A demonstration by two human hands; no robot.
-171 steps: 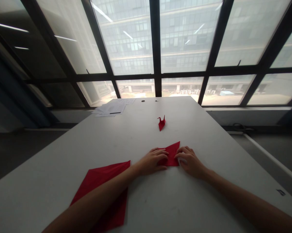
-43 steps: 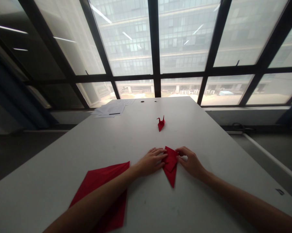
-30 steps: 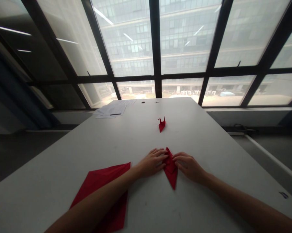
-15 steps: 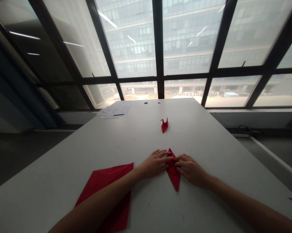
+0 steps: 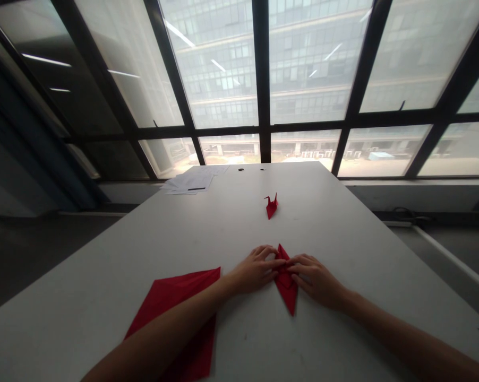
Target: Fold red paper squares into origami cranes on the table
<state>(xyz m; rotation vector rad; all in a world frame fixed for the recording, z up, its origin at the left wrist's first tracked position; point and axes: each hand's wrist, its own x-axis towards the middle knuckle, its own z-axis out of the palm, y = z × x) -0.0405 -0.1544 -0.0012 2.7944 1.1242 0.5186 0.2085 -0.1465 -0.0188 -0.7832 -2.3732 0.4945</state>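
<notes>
A red sheet of origami paper folded into a narrow diamond (image 5: 288,297) lies flat on the white table, one point toward me and one away. From its left side my left hand (image 5: 257,269) holds it, fingers curled onto the paper and index finger reaching across the middle. On the right edge, my right hand (image 5: 315,278) grips the paper with bent fingers, its fingertips close to those of the left. The fingers hide part of the upper folds. Beyond the hands stands a finished red paper crane (image 5: 271,207).
A larger red paper (image 5: 184,286) lies at the left front, partly under my left forearm. White papers (image 5: 191,178) with a black pen (image 5: 196,188) rest at the table's far left. Tall windows (image 5: 223,63) rise behind the white table (image 5: 176,239).
Both hands stay on the folded paper, with small finger shifts; my left index finger now reaches further over the middle. The whole view has shifted slightly.
</notes>
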